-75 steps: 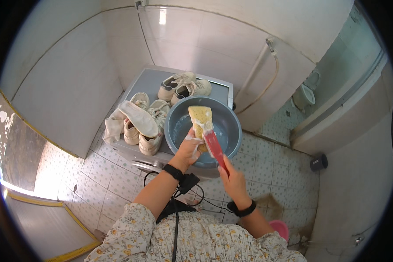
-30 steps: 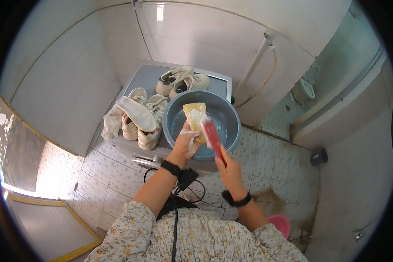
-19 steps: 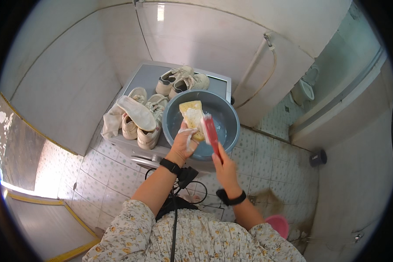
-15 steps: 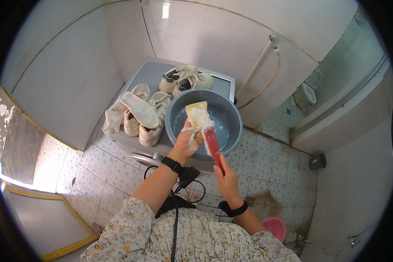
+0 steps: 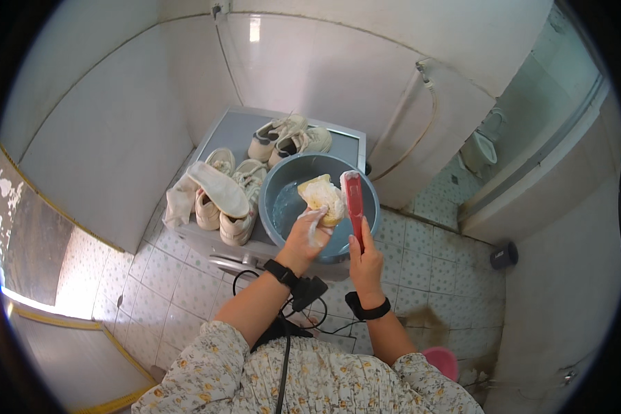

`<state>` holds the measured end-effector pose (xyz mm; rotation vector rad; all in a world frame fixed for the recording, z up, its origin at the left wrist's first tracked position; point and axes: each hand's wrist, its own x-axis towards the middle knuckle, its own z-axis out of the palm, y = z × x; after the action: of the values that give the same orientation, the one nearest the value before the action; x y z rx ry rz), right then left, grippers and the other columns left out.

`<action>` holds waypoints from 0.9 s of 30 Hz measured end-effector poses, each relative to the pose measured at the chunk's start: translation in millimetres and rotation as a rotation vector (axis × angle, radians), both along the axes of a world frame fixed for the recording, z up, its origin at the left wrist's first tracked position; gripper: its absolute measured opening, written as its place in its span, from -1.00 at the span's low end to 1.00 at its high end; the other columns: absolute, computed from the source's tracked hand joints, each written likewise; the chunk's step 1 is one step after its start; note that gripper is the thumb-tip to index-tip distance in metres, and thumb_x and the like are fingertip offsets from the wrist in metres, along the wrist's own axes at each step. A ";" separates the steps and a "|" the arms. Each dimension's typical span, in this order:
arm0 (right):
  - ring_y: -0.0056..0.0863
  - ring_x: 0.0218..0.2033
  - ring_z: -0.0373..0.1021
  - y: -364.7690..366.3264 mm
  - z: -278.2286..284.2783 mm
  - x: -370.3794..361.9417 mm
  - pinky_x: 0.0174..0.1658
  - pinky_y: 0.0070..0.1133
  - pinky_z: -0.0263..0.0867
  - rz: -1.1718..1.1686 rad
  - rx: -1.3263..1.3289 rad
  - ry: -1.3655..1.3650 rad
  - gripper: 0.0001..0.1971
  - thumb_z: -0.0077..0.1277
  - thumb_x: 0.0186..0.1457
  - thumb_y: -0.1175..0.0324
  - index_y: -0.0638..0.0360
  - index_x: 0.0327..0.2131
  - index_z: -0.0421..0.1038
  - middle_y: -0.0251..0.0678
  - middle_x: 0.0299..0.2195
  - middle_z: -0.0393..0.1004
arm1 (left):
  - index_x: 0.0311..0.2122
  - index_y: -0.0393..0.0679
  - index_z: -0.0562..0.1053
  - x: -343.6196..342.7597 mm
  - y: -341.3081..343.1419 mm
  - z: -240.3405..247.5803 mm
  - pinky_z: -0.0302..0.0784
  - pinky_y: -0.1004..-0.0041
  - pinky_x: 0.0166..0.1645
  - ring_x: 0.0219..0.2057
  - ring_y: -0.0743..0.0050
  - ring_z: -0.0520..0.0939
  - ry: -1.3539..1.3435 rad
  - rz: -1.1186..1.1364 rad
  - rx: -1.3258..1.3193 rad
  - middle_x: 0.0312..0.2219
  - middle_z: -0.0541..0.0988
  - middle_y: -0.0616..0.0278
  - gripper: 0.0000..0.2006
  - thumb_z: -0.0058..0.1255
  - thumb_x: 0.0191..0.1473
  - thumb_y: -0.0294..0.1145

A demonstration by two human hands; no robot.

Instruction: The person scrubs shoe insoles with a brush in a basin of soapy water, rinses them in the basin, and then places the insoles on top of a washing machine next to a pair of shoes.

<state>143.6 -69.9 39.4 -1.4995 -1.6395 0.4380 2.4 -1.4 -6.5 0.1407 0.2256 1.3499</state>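
Over a blue-grey basin (image 5: pixel 272 196), my left hand (image 5: pixel 306 240) grips a yellowish insole (image 5: pixel 320 196) thick with white suds; foam also clings to my fingers. My right hand (image 5: pixel 366 265) is closed round the handle of a red scrubbing brush (image 5: pixel 354 199), held upright just right of the insole and apart from it. Foam covers the brush's bristles. Left of the basin, a pale insole (image 5: pixel 219 190) lies across cream sneakers (image 5: pixel 236 229), beside a crumpled white cloth-like piece (image 5: pixel 180 200). Another pair of sneakers (image 5: pixel 277 138) stands behind the basin.
The basin and shoes rest on a grey front-loading washing machine (image 5: pixel 238 131). A hose (image 5: pixel 431 121) runs down the back wall. On the tiled floor are a dark cup-shaped container (image 5: pixel 504 255) and a pink basin (image 5: pixel 441 361). Black cables (image 5: pixel 286 359) hang before me.
The brush has come off the insole, moving right and up into an upright position. My left hand has shifted slightly right and turned the insole. The view has tilted slightly.
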 end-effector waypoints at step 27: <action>-0.15 -0.55 0.41 -11.1 0.0 19.5 -0.49 -0.46 0.28 0.026 0.211 -0.037 -0.51 -0.05 0.09 0.41 0.13 0.13 0.18 0.09 -0.43 0.42 | -0.09 -0.15 0.29 35.0 1.0 4.7 0.52 0.40 -0.19 -0.23 0.38 0.55 0.190 -0.060 -0.035 -0.24 0.48 0.22 -0.78 -0.20 0.12 -0.50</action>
<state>163.1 -81.0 39.4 -1.3377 -1.6793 0.2440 37.4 -0.4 -1.8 0.2455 0.4019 1.2726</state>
